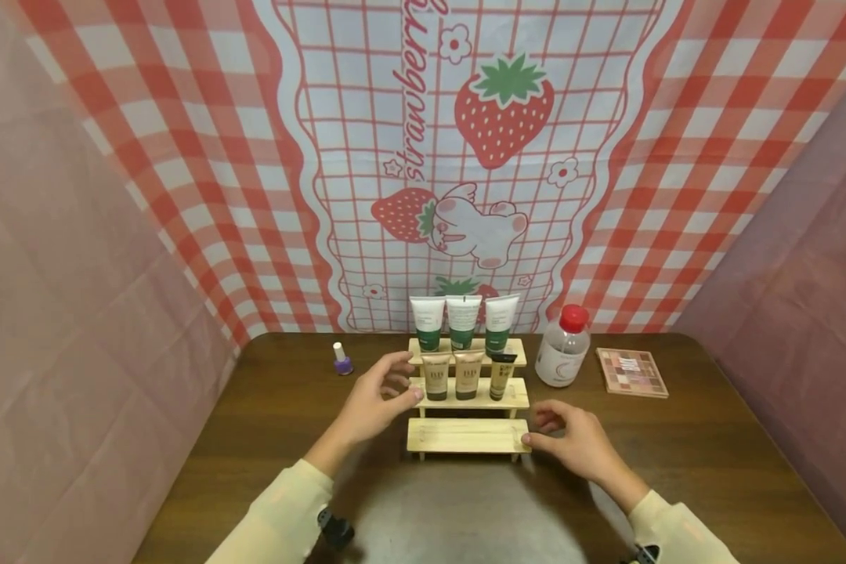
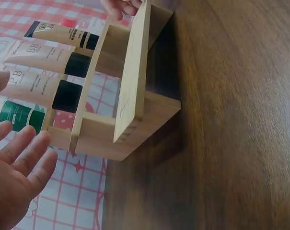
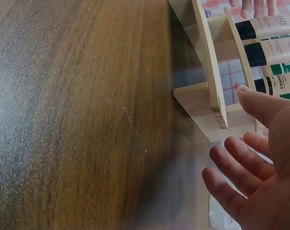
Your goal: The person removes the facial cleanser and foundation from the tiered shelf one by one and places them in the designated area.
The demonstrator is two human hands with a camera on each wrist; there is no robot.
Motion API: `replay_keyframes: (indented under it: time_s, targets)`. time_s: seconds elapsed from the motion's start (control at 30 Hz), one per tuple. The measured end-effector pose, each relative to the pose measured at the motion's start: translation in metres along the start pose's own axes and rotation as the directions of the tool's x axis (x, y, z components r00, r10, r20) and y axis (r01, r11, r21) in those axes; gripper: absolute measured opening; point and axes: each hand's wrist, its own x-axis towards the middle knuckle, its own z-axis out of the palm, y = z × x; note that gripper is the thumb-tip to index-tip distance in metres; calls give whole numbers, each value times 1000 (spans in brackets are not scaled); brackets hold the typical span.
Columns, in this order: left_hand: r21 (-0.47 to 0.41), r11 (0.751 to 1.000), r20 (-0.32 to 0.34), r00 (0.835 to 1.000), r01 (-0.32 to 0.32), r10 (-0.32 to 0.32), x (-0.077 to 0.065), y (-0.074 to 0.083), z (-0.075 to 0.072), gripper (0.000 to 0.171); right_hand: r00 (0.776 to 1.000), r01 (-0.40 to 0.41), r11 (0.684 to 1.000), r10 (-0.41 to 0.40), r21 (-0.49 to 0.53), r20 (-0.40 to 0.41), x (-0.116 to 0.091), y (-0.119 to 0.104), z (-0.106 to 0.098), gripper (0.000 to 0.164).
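A three-step wooden display rack stands on the table. Its top step holds three white-and-green tubes. On the middle step are two beige BB cream tubes and a smaller gold tube with a dark top end; the bottom step is bare. My left hand is beside the rack's left end, fingers loosely spread and holding nothing. At the opposite end, my right hand has its thumb close to the bottom step's corner. The right wrist view shows that hand's fingers relaxed, gripping nothing.
Behind the rack's right side stands a clear bottle with a red cap. Farther right lies an eyeshadow palette. A purple nail polish bottle is at the back left. A strawberry-print cloth hangs behind the dark wooden table.
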Motion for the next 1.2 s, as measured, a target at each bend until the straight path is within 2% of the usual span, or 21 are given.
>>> replay_keyframes:
  time_s: [0.33,0.7,1.2]
  targets:
    - [-4,1000,-5,1000,2,-2,5,3,10,62,999,-39,999,38,34,29,-2,0,5,53]
    - [50,999,-29,1000,-8,9,12,6,17,36,999,-22,998,20,53,34,-4,-1,11,45]
    - [53,998,-23,999,-24,26,17,11,22,26,1000,-16,998,14,65,27,-3,-1,13,44]
